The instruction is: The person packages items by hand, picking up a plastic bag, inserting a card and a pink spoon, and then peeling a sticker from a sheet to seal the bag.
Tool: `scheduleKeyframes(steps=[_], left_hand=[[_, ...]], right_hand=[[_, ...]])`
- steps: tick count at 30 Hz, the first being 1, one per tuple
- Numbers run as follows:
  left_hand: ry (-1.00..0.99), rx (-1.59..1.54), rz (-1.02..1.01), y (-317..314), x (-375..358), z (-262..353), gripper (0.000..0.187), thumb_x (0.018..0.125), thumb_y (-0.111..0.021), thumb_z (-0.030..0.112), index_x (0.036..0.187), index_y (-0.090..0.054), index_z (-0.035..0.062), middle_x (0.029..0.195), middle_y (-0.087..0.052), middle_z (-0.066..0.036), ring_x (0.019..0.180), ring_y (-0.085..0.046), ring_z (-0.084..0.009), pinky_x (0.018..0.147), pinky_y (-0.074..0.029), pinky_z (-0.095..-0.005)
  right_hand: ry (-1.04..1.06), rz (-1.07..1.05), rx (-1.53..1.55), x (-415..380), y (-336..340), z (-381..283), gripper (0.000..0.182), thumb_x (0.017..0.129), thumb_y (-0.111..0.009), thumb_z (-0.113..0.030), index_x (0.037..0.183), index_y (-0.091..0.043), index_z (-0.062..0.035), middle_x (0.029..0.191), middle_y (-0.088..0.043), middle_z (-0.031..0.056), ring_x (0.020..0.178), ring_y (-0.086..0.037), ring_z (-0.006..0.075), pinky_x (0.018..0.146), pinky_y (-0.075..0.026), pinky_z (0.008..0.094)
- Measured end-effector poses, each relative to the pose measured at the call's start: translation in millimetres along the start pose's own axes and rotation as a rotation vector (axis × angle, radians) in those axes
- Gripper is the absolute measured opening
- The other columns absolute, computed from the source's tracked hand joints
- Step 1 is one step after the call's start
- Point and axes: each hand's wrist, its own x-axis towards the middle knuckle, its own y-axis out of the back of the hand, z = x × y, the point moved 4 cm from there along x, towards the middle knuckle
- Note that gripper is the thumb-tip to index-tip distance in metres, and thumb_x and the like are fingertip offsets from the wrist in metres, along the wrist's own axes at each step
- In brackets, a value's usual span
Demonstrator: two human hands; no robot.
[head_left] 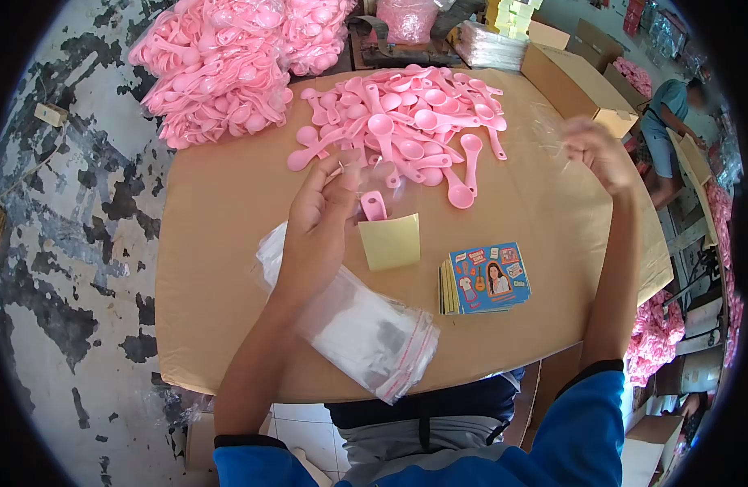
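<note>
My left hand (325, 203) is closed, its fingers pinching the top of a clear plastic bag (400, 193). Inside that bag are a pink measuring spoon (374, 205), its handle end showing, and a pale yellow card (390, 243). Out to the right, my right hand (597, 154) is raised above the table, slightly blurred, with its fingers curled together. A thin strip of clear film (550, 126) shows beside those fingers and seems held by them. Below my left forearm lies a stack of empty clear bags (374, 333). A stack of printed cards (489, 277) sits to its right.
A pile of loose pink spoons (414, 114) covers the far part of the brown table (219, 268). Big bags of spoons (219, 65) stand at the back left. A cardboard box (577, 85) is at the back right, and another person (666, 122) works beyond it.
</note>
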Motion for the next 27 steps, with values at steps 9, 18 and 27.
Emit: scheduleKeyframes(steps=[9,18,27], left_hand=[[0.125,-0.117,-0.014,-5.6,1.3,-11.0,0.032,0.1,-0.051,0.019,0.123,-0.058,-0.0028,0.109,-0.065,-0.007,0.092,-0.062,-0.0104,0.079,-0.053,-0.0262],[-0.018,0.024,0.048,-11.0,-1.5,-12.1,0.036,0.099,-0.052,0.022,0.124,-0.057,-0.0039,0.104,-0.067,-0.013,0.093,-0.066,-0.0179,0.084,-0.055,-0.0323],[-0.067,0.029,-0.001,-9.7,-4.4,-5.3,0.029,0.097,-0.057,0.016,0.115,-0.064,-0.0049,0.097,-0.068,-0.006,0.086,-0.061,-0.0078,0.078,-0.051,-0.0229]], right_hand=[[0.166,0.334,-0.288,3.2,-56.8,-66.2,0.031,0.094,-0.059,-0.022,0.119,-0.061,-0.0033,0.097,-0.064,0.0008,0.089,-0.059,0.01,0.081,-0.046,0.0264],[0.161,-0.287,0.144,-13.1,-237.4,-103.1,0.027,0.086,-0.069,-0.006,0.113,-0.064,-0.0041,0.098,-0.068,0.0025,0.09,-0.063,0.009,0.078,-0.049,0.0246],[0.359,-0.163,0.038,-13.5,-235.6,-111.1,0.02,0.089,-0.064,-0.001,0.108,-0.068,-0.0041,0.096,-0.068,0.0023,0.087,-0.062,0.0075,0.068,-0.049,0.0211]])
